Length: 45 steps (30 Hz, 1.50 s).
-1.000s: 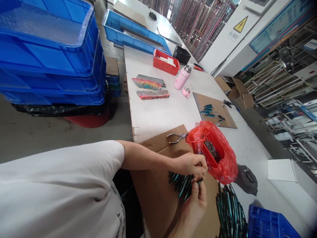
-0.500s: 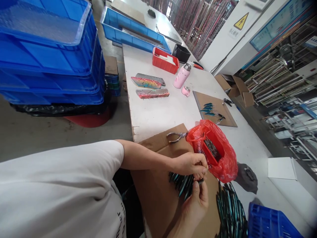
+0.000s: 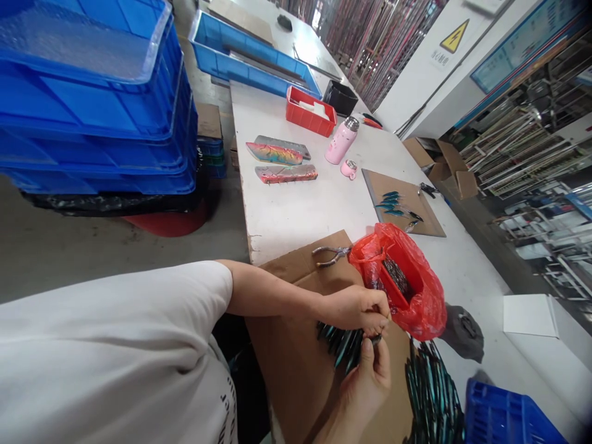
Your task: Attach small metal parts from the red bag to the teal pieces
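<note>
My left hand [image 3: 358, 308] reaches in from the left with fingers closed in a pinch; whatever is in its fingertips is too small to make out. Just below it, my right hand [image 3: 367, 376] grips a dark fishing lure [image 3: 376, 339] between thumb and fingers, most of it hidden. The two hands' fingertips meet at the lure. Under my hands, a pile of teal-and-black lures [image 3: 341, 345] lies on a cardboard sheet [image 3: 296, 370]. Beyond my fingers stands a red plastic bag [image 3: 428, 296] around a red box [image 3: 398, 287] of small metal parts.
Pliers [image 3: 330, 255] lie beside the bag. More lures [image 3: 435, 394] are heaped near a blue crate [image 3: 504, 413]. A board [image 3: 428, 216] with several lures, a pink bottle [image 3: 341, 143] and a red bin [image 3: 309, 123] are farther along the table. Blue crates [image 3: 102, 111] are stacked at left.
My hands keep nearly the same pose at the lure. The whole view has shifted very slightly; nothing else has visibly moved.
</note>
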Each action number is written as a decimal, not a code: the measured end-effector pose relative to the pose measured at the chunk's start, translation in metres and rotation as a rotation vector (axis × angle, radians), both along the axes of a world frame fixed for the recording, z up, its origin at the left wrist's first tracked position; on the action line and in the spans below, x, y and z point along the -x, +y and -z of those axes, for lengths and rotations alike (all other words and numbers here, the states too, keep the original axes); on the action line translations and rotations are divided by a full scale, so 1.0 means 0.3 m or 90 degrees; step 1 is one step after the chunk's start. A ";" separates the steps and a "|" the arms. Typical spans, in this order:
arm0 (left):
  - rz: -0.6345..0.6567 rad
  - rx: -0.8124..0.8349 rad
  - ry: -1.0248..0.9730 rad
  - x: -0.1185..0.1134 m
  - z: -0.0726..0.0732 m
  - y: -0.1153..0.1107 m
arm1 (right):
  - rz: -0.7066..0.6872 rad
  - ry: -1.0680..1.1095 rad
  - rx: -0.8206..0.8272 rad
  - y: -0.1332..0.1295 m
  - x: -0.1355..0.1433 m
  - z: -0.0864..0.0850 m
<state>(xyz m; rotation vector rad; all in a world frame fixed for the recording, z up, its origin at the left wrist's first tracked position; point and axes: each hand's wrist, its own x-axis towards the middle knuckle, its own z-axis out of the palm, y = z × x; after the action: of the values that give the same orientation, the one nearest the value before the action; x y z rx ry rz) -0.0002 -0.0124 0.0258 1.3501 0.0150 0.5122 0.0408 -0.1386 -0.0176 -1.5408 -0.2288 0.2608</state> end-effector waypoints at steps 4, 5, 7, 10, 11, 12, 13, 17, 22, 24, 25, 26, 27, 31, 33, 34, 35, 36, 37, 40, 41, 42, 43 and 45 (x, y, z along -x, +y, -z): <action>-0.005 -0.034 0.004 0.005 -0.005 -0.001 | 0.016 -0.005 0.005 0.005 0.006 -0.012; -0.009 -0.042 0.005 0.007 -0.005 -0.001 | 0.022 -0.006 0.006 0.004 0.006 -0.012; -0.013 -0.057 0.010 0.010 -0.004 -0.001 | 0.029 -0.007 0.010 0.003 0.005 -0.009; -0.010 -0.083 0.016 0.010 0.000 0.000 | 0.032 -0.008 0.017 0.000 0.004 -0.004; -0.011 -0.092 0.012 0.009 0.002 0.001 | 0.033 -0.009 0.020 -0.001 0.004 -0.004; -0.014 -0.101 0.005 0.008 0.003 0.001 | 0.035 -0.010 0.022 -0.002 0.004 -0.004; -0.019 -0.110 -0.003 0.007 0.004 0.002 | 0.037 -0.013 0.024 -0.002 0.004 -0.004; -0.022 -0.139 0.002 0.004 0.005 0.003 | 0.041 -0.030 0.041 -0.003 0.005 0.000; -0.033 -0.177 0.040 0.000 0.007 0.005 | 0.029 -0.054 0.103 -0.007 0.009 0.020; -0.040 -0.183 0.064 -0.005 0.012 0.009 | 0.031 -0.073 0.150 -0.016 0.005 0.020; -0.045 -0.185 0.075 -0.009 0.016 0.012 | 0.039 -0.085 0.178 -0.025 -0.002 0.015; -0.052 -0.186 0.084 -0.014 0.022 0.017 | 0.050 -0.099 0.211 -0.036 -0.012 0.008; -0.063 -0.186 0.093 -0.020 0.028 0.021 | 0.065 -0.115 0.246 -0.049 -0.026 -0.001; -0.107 -0.194 0.127 -0.045 0.061 0.040 | 0.114 -0.171 0.415 -0.105 -0.103 -0.015; -0.123 -0.232 0.127 -0.052 0.076 0.045 | 0.104 -0.184 0.477 -0.119 -0.133 0.003; -0.129 -0.255 0.120 -0.054 0.082 0.046 | 0.089 -0.189 0.494 -0.119 -0.141 0.017; -0.131 -0.272 0.110 -0.055 0.086 0.046 | 0.068 -0.193 0.503 -0.115 -0.144 0.032; -0.131 -0.280 0.102 -0.055 0.089 0.045 | 0.042 -0.197 0.505 -0.108 -0.142 0.046; -0.129 -0.278 0.099 -0.056 0.091 0.044 | 0.011 -0.201 0.504 -0.098 -0.137 0.057; -0.111 -0.246 0.123 -0.055 0.090 0.042 | -0.061 -0.216 0.488 -0.080 -0.126 0.071; -0.106 -0.237 0.132 -0.055 0.089 0.043 | -0.061 -0.225 0.488 -0.084 -0.129 0.069; -0.104 -0.234 0.136 -0.055 0.088 0.044 | -0.042 -0.235 0.492 -0.095 -0.137 0.065; -0.104 -0.235 0.134 -0.055 0.087 0.045 | -0.005 -0.246 0.502 -0.112 -0.150 0.060; -0.107 -0.241 0.124 -0.057 0.087 0.047 | 0.096 -0.269 0.535 -0.158 -0.186 0.053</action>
<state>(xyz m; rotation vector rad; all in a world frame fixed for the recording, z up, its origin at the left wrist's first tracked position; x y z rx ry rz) 0.0170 0.0019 -0.0002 1.7765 0.2014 0.5405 0.0966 -0.1861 -0.0334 -2.4342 -0.3580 -0.1204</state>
